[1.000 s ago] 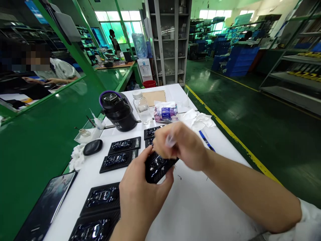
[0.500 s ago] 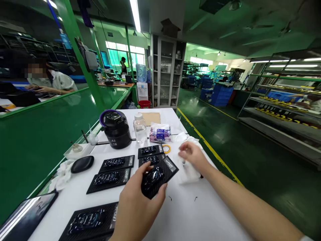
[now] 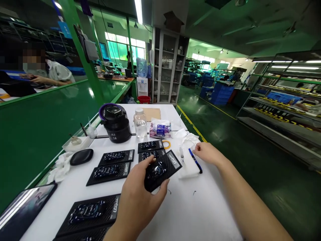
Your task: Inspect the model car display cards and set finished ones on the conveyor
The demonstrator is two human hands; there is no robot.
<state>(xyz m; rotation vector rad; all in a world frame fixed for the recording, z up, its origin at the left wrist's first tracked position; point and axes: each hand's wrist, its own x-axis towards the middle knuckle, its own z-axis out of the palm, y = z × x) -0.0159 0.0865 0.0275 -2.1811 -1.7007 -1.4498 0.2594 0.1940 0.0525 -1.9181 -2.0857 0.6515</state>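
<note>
My left hand (image 3: pixel 141 197) grips a model car on a black base plate (image 3: pixel 160 170), fingers on one edge and thumb on the other. The plate is tilted, with its silver lettered label pointing away to the right. My right hand (image 3: pixel 207 153) is at the right of the table, fingertips drawn together beside a blue pen-like tool (image 3: pixel 195 160) and crumpled white tissue (image 3: pixel 190 140). What those fingertips hold, if anything, is hidden. The blue tool rests on a white pad (image 3: pixel 187 169), near a small clear tube (image 3: pixel 181 153). More model cars on plates (image 3: pixel 106 170) lie to the left.
Behind are a black jug (image 3: pixel 116 125), a clear bottle (image 3: pixel 140 124), a tissue pack (image 3: pixel 160 129) and a yellow tape ring (image 3: pixel 166 144). A black oval case (image 3: pixel 81 157) and a tablet-like screen (image 3: pixel 27 211) lie left. A person (image 3: pixel 54 73) sits beyond the green partition.
My right hand has moved right, off the white pad, uncovering the blue tool and the small tube. My left hand still holds the model car, now slightly further right.
</note>
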